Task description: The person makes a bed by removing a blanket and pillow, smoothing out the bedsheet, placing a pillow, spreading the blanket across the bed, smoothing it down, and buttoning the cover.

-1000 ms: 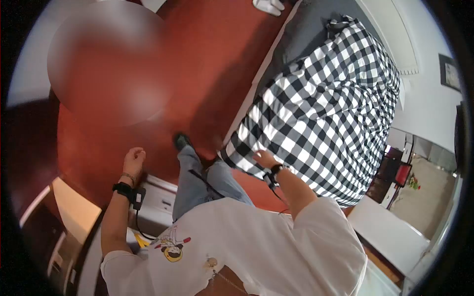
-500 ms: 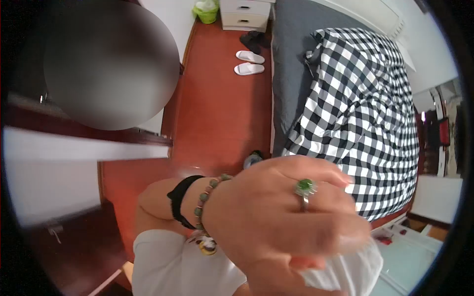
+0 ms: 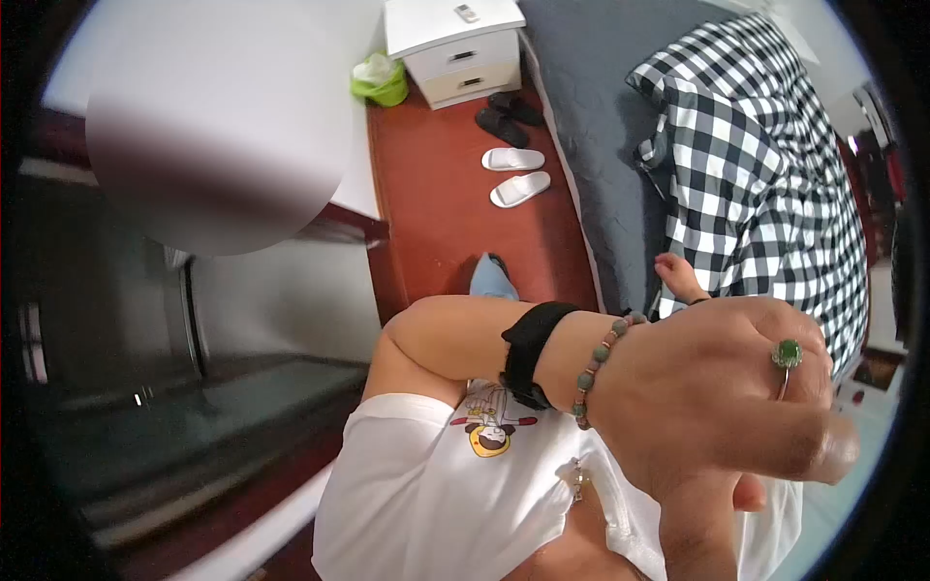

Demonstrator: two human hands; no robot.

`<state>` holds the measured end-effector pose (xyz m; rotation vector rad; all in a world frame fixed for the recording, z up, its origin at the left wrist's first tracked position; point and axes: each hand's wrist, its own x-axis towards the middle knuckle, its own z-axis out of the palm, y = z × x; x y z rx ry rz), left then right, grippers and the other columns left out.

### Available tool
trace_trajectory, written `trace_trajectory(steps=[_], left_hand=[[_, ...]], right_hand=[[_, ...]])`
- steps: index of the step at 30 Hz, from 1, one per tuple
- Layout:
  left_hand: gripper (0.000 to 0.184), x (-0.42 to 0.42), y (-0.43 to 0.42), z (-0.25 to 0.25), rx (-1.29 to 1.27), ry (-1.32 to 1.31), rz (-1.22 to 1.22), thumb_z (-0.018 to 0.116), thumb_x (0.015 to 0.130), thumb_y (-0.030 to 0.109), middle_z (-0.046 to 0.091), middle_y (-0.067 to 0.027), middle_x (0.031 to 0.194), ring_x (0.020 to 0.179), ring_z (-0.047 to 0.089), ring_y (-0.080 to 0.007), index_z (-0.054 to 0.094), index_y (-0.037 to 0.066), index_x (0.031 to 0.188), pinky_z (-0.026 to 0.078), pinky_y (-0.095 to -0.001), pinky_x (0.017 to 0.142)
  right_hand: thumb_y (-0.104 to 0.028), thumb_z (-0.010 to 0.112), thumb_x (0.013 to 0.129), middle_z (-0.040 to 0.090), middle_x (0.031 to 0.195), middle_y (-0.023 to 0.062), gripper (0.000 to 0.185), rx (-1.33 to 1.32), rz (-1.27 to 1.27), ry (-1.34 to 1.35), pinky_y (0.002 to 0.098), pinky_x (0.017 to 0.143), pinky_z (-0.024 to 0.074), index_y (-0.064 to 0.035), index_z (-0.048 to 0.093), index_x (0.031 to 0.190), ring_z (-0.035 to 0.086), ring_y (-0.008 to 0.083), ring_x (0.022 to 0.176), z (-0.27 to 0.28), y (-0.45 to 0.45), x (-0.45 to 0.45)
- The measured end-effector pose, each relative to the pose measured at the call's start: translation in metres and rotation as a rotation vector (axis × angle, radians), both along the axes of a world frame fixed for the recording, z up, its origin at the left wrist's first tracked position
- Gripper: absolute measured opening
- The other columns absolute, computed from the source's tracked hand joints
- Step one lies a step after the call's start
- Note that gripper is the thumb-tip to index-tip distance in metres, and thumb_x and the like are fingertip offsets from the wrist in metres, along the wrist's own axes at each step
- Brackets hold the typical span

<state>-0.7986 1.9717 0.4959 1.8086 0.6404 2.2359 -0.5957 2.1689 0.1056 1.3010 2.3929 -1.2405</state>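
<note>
My left hand is raised close to the camera, bent at the wrist, its back towards me. Its fingers are curled in; whatever they may hold is hidden. A green-stone ring is on one finger, and a beaded bracelet and a black band circle the wrist. Beyond it, my right hand shows small and partly covered, fingers loosely apart with nothing visible in them. It appears over the edge of the black-and-white checked duvet; contact is unclear. Under the duvet lies a grey bed cover.
A white bedside cabinet bears a small pale device. Beside it is a green bin. White slippers and black slippers lie on the red floor. A dark glossy panel fills the left.
The view has turned, bringing the cabinet further in. My left hand rose from low left to close before the camera, then shifted right. My right hand, hidden half a second ago, shows again.
</note>
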Motion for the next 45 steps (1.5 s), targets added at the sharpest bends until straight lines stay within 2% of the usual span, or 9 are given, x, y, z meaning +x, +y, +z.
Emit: trace_trajectory(steps=[4, 14, 17, 19, 28, 31, 36, 41, 45], left_hand=[[0.035, -0.068, 0.055, -0.003, 0.099, -0.075, -0.073, 0.062, 0.061, 0.028, 0.050, -0.0071, 0.074, 0.055, 0.053, -0.0195, 0.051, 0.006, 0.086, 0.048, -0.0335, 0.061], [0.012, -0.200, 0.247, -0.047, -0.024, 0.621, -0.289, 0.066, 0.069, 0.011, 0.062, -0.0040, 0.075, 0.064, 0.059, -0.0217, 0.065, 0.012, 0.080, 0.051, -0.0359, 0.069], [0.013, -0.269, 0.313, -0.059, -0.274, 0.948, -0.232, 0.066, 0.069, 0.006, 0.065, -0.0075, 0.076, 0.065, 0.060, -0.0244, 0.066, 0.007, 0.082, 0.049, -0.0350, 0.065], [0.011, -0.314, 0.337, -0.037, -0.490, 1.121, -0.074, 0.066, 0.071, 0.005, 0.065, -0.0095, 0.077, 0.067, 0.061, -0.0266, 0.065, 0.004, 0.081, 0.048, -0.0340, 0.064], [0.029, -0.533, 0.510, 0.230, -0.687, 1.265, 0.897, 0.055, 0.092, 0.023, 0.061, -0.0061, 0.111, 0.098, 0.056, -0.0139, 0.058, 0.005, 0.115, 0.045, -0.0249, 0.087], [0.018, -0.465, 0.536, 0.263, -0.369, 0.923, 0.481, 0.052, 0.090, 0.003, 0.064, -0.0130, 0.072, 0.060, 0.060, -0.0150, 0.059, -0.002, 0.074, 0.053, -0.0278, 0.058], [0.035, -0.486, 0.699, 0.142, -0.288, 1.021, 0.326, 0.045, 0.095, 0.025, 0.059, -0.0071, 0.099, 0.090, 0.054, -0.0116, 0.056, 0.002, 0.118, 0.043, -0.0287, 0.093], [0.014, -0.466, 0.780, -0.149, -1.189, 0.810, -0.363, 0.057, 0.090, 0.017, 0.058, -0.0008, 0.072, 0.071, 0.056, -0.0087, 0.061, 0.003, 0.093, 0.044, -0.0246, 0.066], [0.009, -0.512, 0.722, -0.330, -1.465, 0.606, -0.653, 0.054, 0.089, 0.009, 0.061, -0.0007, 0.077, 0.072, 0.057, -0.0084, 0.057, 0.002, 0.094, 0.048, -0.0251, 0.067]], right_hand=[[-0.025, 0.062, 0.083, 0.065, 0.082, 0.0088, 0.030, -0.043, -0.209, 0.124, 0.0338, 0.065, 0.0496, -0.0007, 0.063, 0.100, 0.060, 0.0153, 0.073, -0.163, -0.017, 0.126], [-0.021, 0.059, 0.083, 0.060, 0.070, 0.0045, 0.027, -0.441, -1.069, -0.109, 0.0296, 0.056, 0.0459, 0.0020, 0.064, 0.097, 0.055, 0.0152, 0.060, -0.027, -0.091, 0.042], [-0.029, 0.057, 0.081, 0.064, 0.075, 0.0124, 0.033, -0.385, -1.045, -0.078, 0.0383, 0.065, 0.0482, -0.0016, 0.065, 0.099, 0.062, 0.0261, 0.069, -0.196, -0.035, 0.084], [-0.036, 0.051, 0.079, 0.064, 0.075, 0.0204, 0.040, 0.210, -0.336, -0.351, 0.0399, 0.068, 0.0486, 0.0006, 0.065, 0.085, 0.063, 0.0301, 0.077, -0.108, 0.047, 0.001], [-0.021, 0.060, 0.084, 0.064, 0.085, 0.0079, 0.027, 0.080, -0.696, 0.419, 0.0274, 0.067, 0.0481, -0.0016, 0.062, 0.102, 0.060, 0.0130, 0.074, -0.016, 0.299, -0.251], [-0.020, 0.060, 0.084, 0.062, 0.084, 0.0045, 0.026, -0.258, -0.832, 0.555, 0.0260, 0.066, 0.0473, -0.0010, 0.061, 0.102, 0.057, 0.0116, 0.071, -0.028, 0.327, -0.292], [-0.026, 0.059, 0.086, 0.058, 0.084, -0.0009, 0.022, -0.501, -1.128, 0.695, 0.0218, 0.058, 0.0411, -0.0069, 0.060, 0.098, 0.054, 0.0084, 0.070, -0.041, 0.371, -0.308], [-0.037, 0.058, 0.086, 0.056, 0.079, -0.0028, 0.027, -0.493, -1.421, 0.463, 0.0197, 0.047, 0.0323, -0.0112, 0.058, 0.094, 0.051, 0.0065, 0.066, -0.093, 0.424, -0.293], [-0.055, 0.062, 0.078, 0.050, 0.112, 0.0098, 0.066, -0.696, -1.719, 0.458, 0.0422, 0.088, 0.0385, -0.0061, 0.046, 0.119, 0.047, 0.0238, 0.101, -0.140, 0.447, -0.296]])
